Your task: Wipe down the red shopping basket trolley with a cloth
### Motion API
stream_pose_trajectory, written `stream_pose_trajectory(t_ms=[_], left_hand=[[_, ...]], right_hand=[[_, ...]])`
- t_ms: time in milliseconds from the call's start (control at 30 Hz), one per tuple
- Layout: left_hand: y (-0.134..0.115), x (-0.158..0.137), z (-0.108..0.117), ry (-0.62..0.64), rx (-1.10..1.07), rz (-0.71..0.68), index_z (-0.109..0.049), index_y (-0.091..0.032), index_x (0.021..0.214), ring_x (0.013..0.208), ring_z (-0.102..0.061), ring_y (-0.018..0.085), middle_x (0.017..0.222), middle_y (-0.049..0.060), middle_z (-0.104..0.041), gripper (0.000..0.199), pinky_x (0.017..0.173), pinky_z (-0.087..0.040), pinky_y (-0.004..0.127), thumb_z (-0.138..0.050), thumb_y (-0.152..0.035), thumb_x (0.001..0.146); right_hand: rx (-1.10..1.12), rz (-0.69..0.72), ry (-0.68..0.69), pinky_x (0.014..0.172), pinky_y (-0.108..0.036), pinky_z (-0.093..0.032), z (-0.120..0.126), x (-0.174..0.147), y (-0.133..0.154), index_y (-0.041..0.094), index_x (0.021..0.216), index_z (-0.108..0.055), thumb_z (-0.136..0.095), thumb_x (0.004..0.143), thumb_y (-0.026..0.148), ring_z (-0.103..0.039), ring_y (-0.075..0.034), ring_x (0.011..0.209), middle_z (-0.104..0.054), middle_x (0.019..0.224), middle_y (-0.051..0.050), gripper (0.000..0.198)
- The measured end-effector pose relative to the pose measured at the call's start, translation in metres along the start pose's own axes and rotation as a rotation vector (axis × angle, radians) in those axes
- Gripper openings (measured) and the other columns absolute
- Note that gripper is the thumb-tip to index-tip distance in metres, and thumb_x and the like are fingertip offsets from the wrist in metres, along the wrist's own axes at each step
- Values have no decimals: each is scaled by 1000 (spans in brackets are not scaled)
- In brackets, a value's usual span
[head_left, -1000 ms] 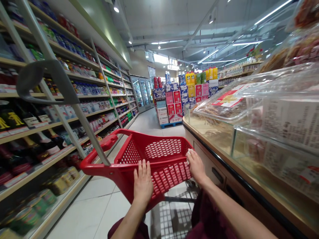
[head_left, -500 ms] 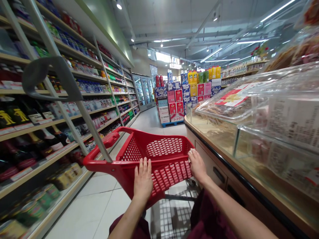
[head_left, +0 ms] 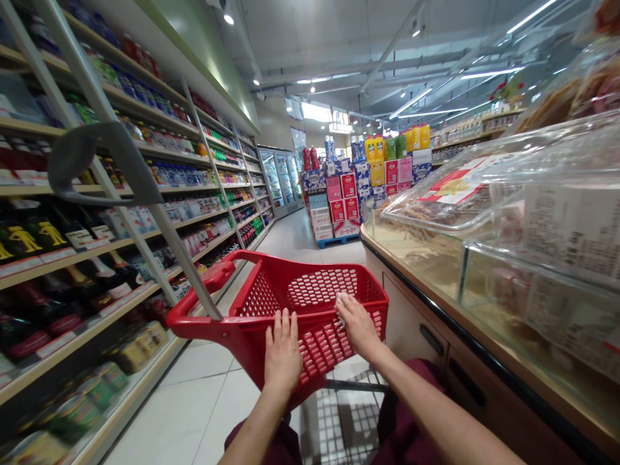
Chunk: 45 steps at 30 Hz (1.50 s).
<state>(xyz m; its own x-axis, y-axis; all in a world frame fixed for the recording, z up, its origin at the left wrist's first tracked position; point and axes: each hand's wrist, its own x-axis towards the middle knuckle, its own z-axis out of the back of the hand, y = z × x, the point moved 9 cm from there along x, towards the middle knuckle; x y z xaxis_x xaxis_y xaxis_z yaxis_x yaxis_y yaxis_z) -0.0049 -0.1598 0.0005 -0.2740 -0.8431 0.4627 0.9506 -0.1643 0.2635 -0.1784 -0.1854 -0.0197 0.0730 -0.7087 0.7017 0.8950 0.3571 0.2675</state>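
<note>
The red plastic shopping cart [head_left: 314,321] stands upright, its basket walls pierced with rows of openings; a small crumpled white wipe [head_left: 341,299], mostly hidden, sits at the cart's near rim, toward the end away from its handle

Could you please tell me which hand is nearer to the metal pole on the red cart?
Left. The left hand rests against the near side of the red cart, just right of the metal pole. The right hand, holding a white cloth, is farther along that side.
</note>
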Motion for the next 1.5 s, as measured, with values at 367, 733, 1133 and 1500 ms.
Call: stream_pose_trajectory(t_ms=[367, 733, 1133, 1500], left_hand=[[-2, -1, 0, 6, 19, 5, -28, -12, 132, 131, -13, 28, 141, 14, -23, 63, 103, -21, 45, -44, -17, 72], [-2, -1, -5, 11, -14, 10, -25, -12, 133, 131, -11, 28, 142, 14, -20, 64, 104, -19, 45, -42, -15, 72], [-3, -1, -2, 30, -2, 11, -27, -12, 133, 131, -13, 28, 142, 14, -20, 63, 104, -19, 45, -44, -18, 72], [-4, -1, -2, 37, -15, 18, -27, -11, 133, 131, -11, 29, 142, 15, -20, 65, 103, -21, 46, -45, -15, 70]], right_hand=[[12, 119, 5, 101, -39, -33, -10, -2, 41, 17, 116, -53, -36, 78, 2, -29, -19, 126, -42, 132, -7, 45], [-3, 80, 50, 102, -37, -32, -1, 4, 36, 14, 114, -55, -34, 77, 0, -32, -18, 125, -45, 129, -10, 45], [-19, 42, 39, 102, -38, -31, -4, 4, 30, 14, 114, -55, -36, 78, 2, -31, -19, 125, -43, 130, -11, 43], [-30, -56, 25, 102, -39, -31, 4, 3, 16, 11, 115, -54, -33, 77, -1, -29, -20, 126, -42, 131, -12, 45]])
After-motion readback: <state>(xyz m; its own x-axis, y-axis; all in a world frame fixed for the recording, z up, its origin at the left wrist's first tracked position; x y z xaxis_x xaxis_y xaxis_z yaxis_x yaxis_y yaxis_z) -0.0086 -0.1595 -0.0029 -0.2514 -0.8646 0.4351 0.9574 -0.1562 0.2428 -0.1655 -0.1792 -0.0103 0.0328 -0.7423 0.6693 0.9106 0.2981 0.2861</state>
